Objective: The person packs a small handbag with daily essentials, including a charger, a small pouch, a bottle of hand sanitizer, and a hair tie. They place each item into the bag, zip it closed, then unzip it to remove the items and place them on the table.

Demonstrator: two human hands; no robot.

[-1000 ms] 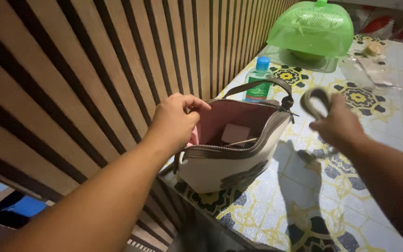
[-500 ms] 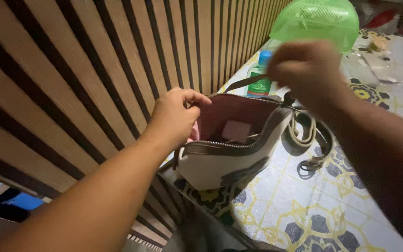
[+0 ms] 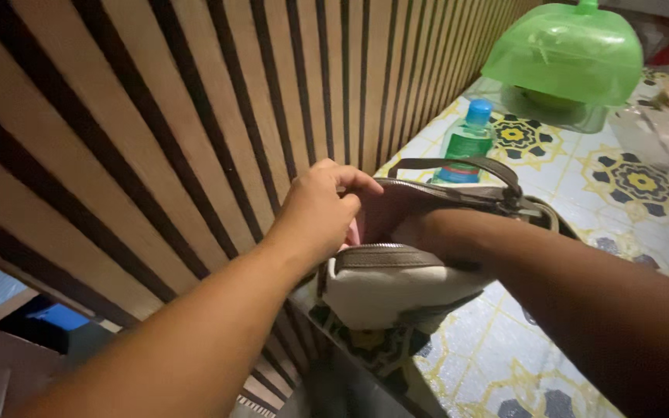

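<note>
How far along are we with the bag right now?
Done: the bag stands unzipped on the table, its handle up. In hand: the left hand pinches the near rim open, while the right forearm goes in through the mouth; the right hand itself is hidden inside. Left: the zip is open, and whether anything is gripped inside cannot be seen. The bottle stands behind, untouched.

Dim warm light, soft shadows, slight blur, wide-angle edge distortion.
</note>
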